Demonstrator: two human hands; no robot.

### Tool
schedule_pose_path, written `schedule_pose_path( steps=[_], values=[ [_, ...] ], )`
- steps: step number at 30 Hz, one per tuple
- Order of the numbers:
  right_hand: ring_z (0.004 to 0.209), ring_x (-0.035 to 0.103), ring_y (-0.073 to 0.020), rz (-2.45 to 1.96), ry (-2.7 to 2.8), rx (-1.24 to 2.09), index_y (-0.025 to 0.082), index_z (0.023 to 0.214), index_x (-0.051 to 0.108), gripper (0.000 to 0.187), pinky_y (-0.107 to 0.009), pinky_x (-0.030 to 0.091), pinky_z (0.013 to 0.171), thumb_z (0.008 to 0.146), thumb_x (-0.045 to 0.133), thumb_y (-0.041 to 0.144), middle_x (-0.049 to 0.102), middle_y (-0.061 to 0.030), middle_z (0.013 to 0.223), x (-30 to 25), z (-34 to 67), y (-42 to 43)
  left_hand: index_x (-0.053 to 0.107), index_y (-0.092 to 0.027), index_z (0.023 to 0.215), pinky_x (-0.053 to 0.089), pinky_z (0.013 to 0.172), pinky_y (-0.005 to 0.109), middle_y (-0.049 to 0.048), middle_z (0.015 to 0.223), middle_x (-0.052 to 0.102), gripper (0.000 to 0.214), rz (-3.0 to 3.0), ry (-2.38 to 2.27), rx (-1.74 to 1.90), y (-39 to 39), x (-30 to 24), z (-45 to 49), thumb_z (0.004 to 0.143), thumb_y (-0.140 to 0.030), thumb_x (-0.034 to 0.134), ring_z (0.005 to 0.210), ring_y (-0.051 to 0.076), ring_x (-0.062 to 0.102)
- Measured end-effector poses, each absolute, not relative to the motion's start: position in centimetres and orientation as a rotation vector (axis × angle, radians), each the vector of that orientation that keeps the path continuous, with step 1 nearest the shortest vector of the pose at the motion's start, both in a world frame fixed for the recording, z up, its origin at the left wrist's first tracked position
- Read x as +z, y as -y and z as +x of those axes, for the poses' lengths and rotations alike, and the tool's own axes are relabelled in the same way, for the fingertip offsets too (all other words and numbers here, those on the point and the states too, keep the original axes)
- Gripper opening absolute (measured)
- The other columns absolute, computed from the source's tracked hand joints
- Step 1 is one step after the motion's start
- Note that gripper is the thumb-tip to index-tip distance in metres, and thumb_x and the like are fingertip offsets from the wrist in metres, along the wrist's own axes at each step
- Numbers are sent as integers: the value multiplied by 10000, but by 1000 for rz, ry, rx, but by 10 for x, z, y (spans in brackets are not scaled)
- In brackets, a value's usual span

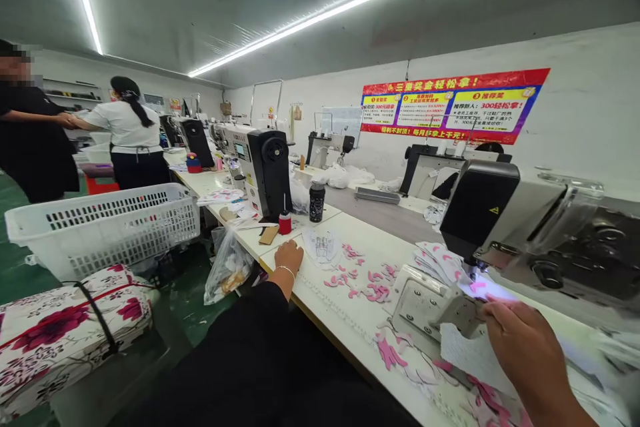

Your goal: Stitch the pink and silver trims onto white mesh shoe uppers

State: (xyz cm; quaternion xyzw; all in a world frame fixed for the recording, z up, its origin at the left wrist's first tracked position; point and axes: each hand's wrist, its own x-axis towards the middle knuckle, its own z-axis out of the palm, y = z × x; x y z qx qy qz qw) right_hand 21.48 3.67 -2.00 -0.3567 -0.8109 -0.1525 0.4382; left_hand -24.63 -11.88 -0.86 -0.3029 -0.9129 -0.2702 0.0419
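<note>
Pinching one fabric piece, right hand

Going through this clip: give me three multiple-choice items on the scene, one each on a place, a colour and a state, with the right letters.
1. Where is the left hand?
A) Inside the basket
B) On the white table
C) On the machine head

2. What colour are the cut fabric pieces?
A) Blue
B) Green
C) Pink

3. What is the right hand doing?
A) Holding white perforated fabric at the sewing machine
B) Resting in the lap
C) Gripping a black bottle

1: B, it rests at the table's edge.
2: C, the pieces scattered there are plainly pink.
3: A, its fingers are on the fabric beside the machine.
</note>
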Motion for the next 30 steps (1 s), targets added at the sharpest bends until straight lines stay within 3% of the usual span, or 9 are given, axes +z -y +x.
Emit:
schedule_pose_path(
  steps=[4, 15, 25, 30],
  values=[
    [868, 658, -231, -816, 2045, -539, 202, 752, 682, 272, -362, 487, 843, 879, 451, 272, 732, -66, 892, -20, 215, -37, 594, -155, 1232, 537, 903, 460, 98, 1248, 608, 366, -998, 2860, -679, 103, -34, -259, 931, -362, 604, 1080, 250, 618],
    [858, 666, -210, -724, 1991, -581, 186, 742, 667, 210, -351, 487, 834, 878, 507, 172, 728, -63, 909, -13, 212, -32, 612, -178, 1202, 528, 918, 447, 102, 1251, 611, 319, -1194, 2891, -487, 80, -56, -274, 946, -366, 579, 1078, 226, 614],
    [898, 666, -211, -755, 2007, -539, 210, 762, 657, 192, -365, 484, 860, 888, 520, 164, 721, -45, 904, -10, 211, -30, 579, -171, 1265, 471, 991, 523, 117, 1332, 564, 413, -1365, 2863, -318, 40, -43, -258, 924, -404, 602, 1191, 276, 559],
    [886, 664, -227, -798, 2003, -527, 211, 758, 663, 198, -386, 489, 850, 893, 520, 192, 722, -53, 905, -12, 211, -31, 559, -171, 1293, 513, 942, 493, 115, 1306, 578, 414, -1512, 2873, -217, -1, -43, -238, 931, -368, 602, 1133, 260, 595]
  ],
)
